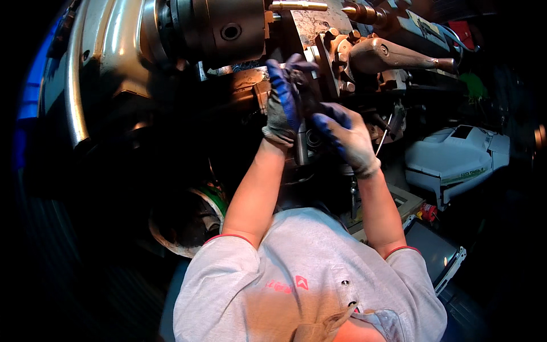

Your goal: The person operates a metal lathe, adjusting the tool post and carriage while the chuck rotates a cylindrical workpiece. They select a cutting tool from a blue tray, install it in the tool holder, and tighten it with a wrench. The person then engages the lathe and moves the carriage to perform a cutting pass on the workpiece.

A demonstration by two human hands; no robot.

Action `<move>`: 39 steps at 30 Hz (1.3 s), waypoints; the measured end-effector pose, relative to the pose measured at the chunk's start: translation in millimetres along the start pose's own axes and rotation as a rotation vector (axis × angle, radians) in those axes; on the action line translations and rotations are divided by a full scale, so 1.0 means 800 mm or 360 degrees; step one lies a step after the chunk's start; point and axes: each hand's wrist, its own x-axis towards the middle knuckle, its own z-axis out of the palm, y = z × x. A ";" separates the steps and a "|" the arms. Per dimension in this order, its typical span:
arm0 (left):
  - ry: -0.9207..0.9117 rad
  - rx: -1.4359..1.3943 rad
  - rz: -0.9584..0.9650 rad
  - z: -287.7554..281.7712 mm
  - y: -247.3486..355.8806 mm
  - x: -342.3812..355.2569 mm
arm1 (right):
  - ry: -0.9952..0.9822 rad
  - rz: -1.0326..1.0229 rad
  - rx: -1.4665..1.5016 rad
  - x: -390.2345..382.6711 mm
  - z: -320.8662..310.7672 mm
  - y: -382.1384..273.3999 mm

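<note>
Both my hands wear grey work gloves with blue-coated palms, raised in front of a metal lathe. My left hand points its fingers upward beside the lathe's carriage, with a dark thing against its palm. To its right and a little nearer, my right hand has its fingers curled in toward the same dark thing. Shadow and motion blur hide what that is. Above my left hand sits the large round chuck. A slim shiny rod extends right from the chuck toward the pointed tailstock centre.
The tool post, with big bolts and a thick lever handle, stands just beyond my right hand. A curved metal guard rises at left. Below are a round bucket, a pale plastic casing and a dark flat panel.
</note>
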 end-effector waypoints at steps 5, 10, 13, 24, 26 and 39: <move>0.0269 0.1679 -0.0159 -0.034 -0.002 0.057 | 0.0056 -0.0099 0.0289 -0.061 -0.008 -0.007; 0.0266 0.2139 -0.0055 -0.026 -0.002 0.090 | 0.0281 -0.0057 0.0371 -0.105 -0.019 0.001; 0.0244 0.2051 0.0006 -0.025 -0.001 0.094 | 0.0305 -0.0048 0.0229 -0.119 -0.036 0.014; 0.0185 0.1498 0.0050 -0.044 -0.025 0.114 | 0.0543 0.0032 0.0387 -0.120 -0.029 0.026; 0.0289 0.1954 -0.0002 0.004 -0.002 0.088 | 0.0532 0.0046 0.0401 -0.120 -0.033 0.027; 0.0310 0.1662 0.0160 -0.006 -0.007 0.069 | 0.0420 0.0029 0.0397 -0.133 -0.038 0.030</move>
